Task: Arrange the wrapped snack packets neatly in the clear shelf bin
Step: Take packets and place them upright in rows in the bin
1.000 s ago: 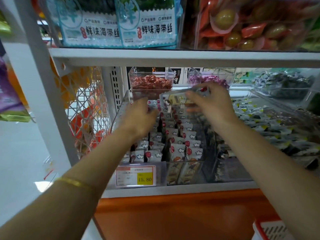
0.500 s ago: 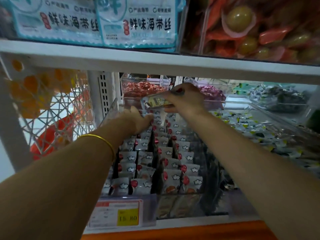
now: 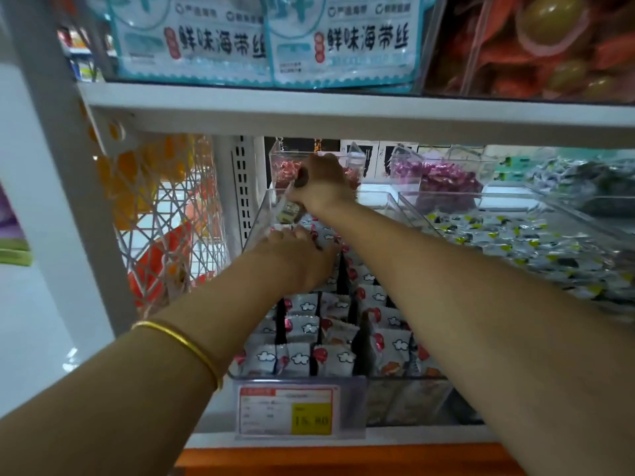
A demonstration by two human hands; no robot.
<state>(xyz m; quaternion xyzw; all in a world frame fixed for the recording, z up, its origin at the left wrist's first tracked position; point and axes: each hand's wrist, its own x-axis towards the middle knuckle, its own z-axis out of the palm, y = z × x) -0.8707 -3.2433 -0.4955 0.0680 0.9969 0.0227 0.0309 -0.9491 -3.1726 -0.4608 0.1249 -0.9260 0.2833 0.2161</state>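
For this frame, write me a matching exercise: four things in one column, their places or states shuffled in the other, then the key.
Things:
1. right hand
2. left hand
3. price tag
4. purple candies

Places or states:
A. at the clear bin's front
B. touches the packet rows
C. behind the clear bin, to the right
D. holds one packet over the bin's back end

Pairs: 1-D, 2-B, 3-A, 4-C.

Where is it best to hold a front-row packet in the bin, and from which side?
Pinch the crimped top edge, coming from above. The packet stands upright, pressed tight on both sides and low behind the front wall of the bin, so probably only its top is free to grip.
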